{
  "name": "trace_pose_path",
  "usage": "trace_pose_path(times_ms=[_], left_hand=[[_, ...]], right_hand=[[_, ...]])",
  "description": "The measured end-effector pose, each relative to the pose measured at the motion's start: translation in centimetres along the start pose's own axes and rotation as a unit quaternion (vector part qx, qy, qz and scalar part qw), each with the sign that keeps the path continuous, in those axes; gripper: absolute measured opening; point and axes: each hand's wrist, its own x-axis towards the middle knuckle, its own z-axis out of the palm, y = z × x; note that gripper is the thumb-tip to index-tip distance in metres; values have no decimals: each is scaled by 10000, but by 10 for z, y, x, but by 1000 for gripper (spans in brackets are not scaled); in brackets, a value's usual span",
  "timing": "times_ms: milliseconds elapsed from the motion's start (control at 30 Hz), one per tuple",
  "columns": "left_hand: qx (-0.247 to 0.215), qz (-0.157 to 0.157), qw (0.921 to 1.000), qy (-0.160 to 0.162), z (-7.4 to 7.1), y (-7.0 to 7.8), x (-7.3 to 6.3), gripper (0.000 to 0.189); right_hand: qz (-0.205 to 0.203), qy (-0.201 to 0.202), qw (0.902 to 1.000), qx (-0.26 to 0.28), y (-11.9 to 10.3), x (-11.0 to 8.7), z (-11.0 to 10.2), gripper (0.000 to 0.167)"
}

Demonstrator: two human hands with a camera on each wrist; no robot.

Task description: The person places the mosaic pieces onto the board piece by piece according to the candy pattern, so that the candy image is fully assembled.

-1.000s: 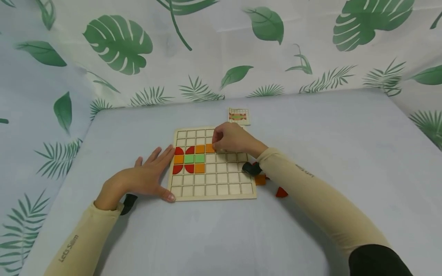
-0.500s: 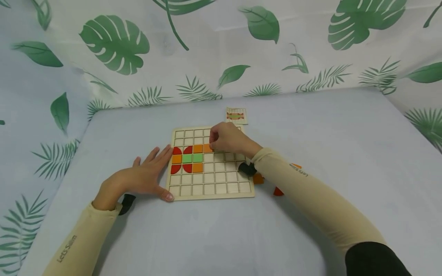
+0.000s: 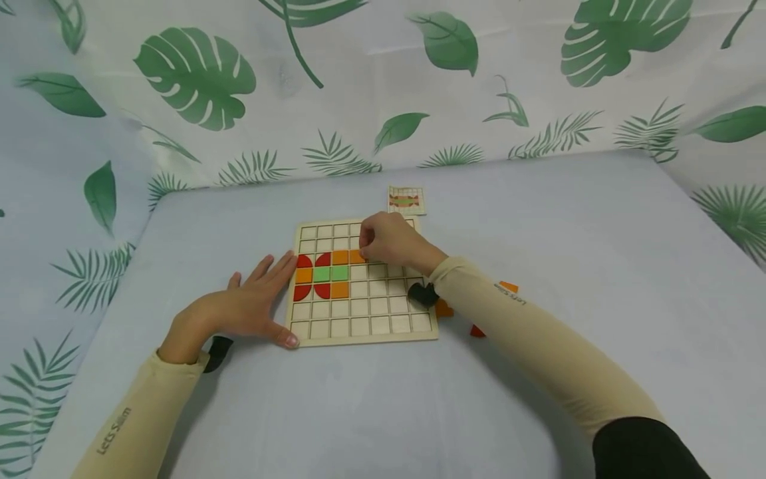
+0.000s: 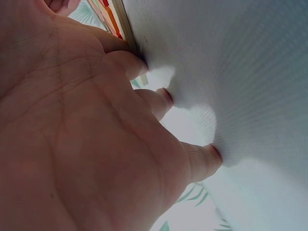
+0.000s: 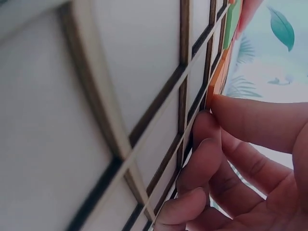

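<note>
A wooden grid board (image 3: 364, 326) lies on the table, its left part filled with red, orange and green tiles. My left hand (image 3: 247, 310) is spread flat along the board's left side, thumb at the near corner and fingertips at the edge. In the left wrist view the fingertips (image 4: 207, 159) rest on the tabletop. My right hand (image 3: 391, 239) pinches an orange square tile (image 3: 356, 256) at the right end of the upper tile row. In the right wrist view the thumb lies against this orange tile (image 5: 216, 84), other fingers curled over the bare cells.
A small pattern card (image 3: 407, 191) lies just beyond the board. Near my right forearm are loose pieces: an orange tile (image 3: 444, 309) at the board's right edge, a partly covered red piece (image 3: 477, 331) and another orange piece (image 3: 509, 287). A leaf-print cloth (image 3: 359, 60) hangs behind.
The head view has drifted slightly. Both hands keep their places on the board. My right forearm has shifted a little, uncovering an orange piece beyond it and covering more of the red one.
</note>
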Motion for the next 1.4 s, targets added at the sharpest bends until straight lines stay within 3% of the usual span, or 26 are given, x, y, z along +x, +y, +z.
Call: trace_pose_path(times_ms=[167, 300, 433, 600, 800, 933, 1233, 1400], left_hand=[[-7, 4, 10000, 4, 0, 0, 0, 146], [23, -19, 10000, 14, -1, 1, 1, 147], [42, -18, 10000, 13, -2, 1, -1, 147], [65, -42, 10000, 13, -2, 0, -2, 146], [53, -70, 10000, -5, -1, 0, -1, 145], [47, -65, 10000, -19, 0, 0, 0, 145], [47, -66, 10000, -34, 1, -1, -1, 145], [62, -93, 9999, -20, 2, -2, 1, 145]], right_hand=[[30, -131, 9994, 329, 5, -5, -5, 7], [84, -474, 9961, 738, 11, -15, -16, 18], [-147, -777, 9929, 890, 15, -30, -25, 26], [-532, -776, 9885, 1182, 21, -51, -30, 27], [-345, -683, 9868, 1430, 34, -73, -41, 31], [-206, -665, 9883, 1359, 45, -82, -52, 31], [265, -1062, 9918, 655, 56, -93, -73, 40], [443, -1052, 9930, 314, 58, -96, -79, 41]])
